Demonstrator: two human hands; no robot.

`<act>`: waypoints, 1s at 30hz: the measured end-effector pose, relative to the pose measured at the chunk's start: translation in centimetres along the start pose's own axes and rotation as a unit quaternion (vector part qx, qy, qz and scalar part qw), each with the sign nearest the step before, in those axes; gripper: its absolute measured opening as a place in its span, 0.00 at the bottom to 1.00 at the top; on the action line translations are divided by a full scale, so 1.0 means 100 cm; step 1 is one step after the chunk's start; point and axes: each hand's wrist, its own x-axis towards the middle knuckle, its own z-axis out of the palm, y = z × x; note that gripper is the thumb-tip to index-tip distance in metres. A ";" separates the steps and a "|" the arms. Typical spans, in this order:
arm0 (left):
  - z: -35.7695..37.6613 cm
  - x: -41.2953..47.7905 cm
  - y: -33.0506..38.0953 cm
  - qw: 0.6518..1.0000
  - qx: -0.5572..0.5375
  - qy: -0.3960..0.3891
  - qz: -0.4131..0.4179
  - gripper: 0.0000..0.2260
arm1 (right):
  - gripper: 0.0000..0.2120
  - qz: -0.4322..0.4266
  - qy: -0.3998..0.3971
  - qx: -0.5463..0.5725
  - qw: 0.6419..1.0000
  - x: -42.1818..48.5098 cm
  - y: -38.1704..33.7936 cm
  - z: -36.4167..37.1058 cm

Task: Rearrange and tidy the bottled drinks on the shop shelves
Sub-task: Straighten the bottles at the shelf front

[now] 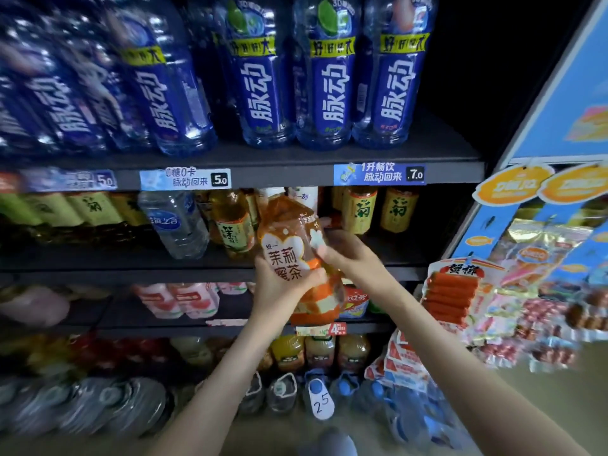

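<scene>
A large orange-labelled tea bottle [289, 245] is held tilted in front of the middle shelf [131, 269]. My left hand [279, 287] grips its lower body from the left, thumb across the label. My right hand [342, 255] holds its right side, fingers curled round the bottle. Behind the bottle stand yellow tea bottles [362, 210] and a smaller tea bottle [233, 225]. A clear water bottle [174, 222] leans among them. Big blue sports-drink bottles [329, 70] fill the top shelf.
Pink and red drink bottles [184, 299] sit on the lower shelf, juice bottles [319, 352] below them, and water jugs [316, 390] on the floor. A blue snack rack [513, 264] with hanging packets juts out on the right.
</scene>
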 end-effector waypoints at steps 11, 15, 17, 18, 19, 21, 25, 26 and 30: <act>-0.109 -0.115 0.027 0.984 0.082 -0.103 -0.121 0.35 | 0.09 0.119 -0.177 0.114 0.970 -0.096 -0.044 0.085; -0.170 -0.135 0.023 0.981 -0.021 -0.101 -0.164 0.24 | 0.23 0.141 -0.234 0.158 0.949 -0.111 -0.041 0.129; -0.196 -0.142 0.017 0.976 -0.061 -0.104 -0.179 0.24 | 0.28 0.146 -0.252 0.143 0.946 -0.117 -0.042 0.156; -0.209 -0.144 0.013 0.976 -0.063 -0.099 -0.182 0.25 | 0.29 0.148 -0.256 0.137 0.945 -0.119 -0.042 0.170; -0.222 -0.145 0.008 0.977 -0.056 -0.091 -0.185 0.24 | 0.28 0.154 -0.258 0.134 0.944 -0.120 -0.042 0.184; -0.249 -0.144 -0.001 0.979 -0.038 -0.077 -0.187 0.22 | 0.26 0.170 -0.263 0.136 0.940 -0.123 -0.044 0.211; -0.296 -0.138 -0.014 0.976 -0.014 -0.076 -0.201 0.16 | 0.28 0.201 -0.267 0.151 0.930 -0.126 -0.043 0.260; -0.305 -0.135 -0.015 0.977 -0.015 -0.080 -0.196 0.16 | 0.29 0.204 -0.266 0.148 0.930 -0.126 -0.043 0.270; -0.321 -0.118 -0.028 0.981 -0.010 -0.113 -0.160 0.20 | 0.31 0.204 -0.256 0.098 0.940 -0.119 -0.043 0.286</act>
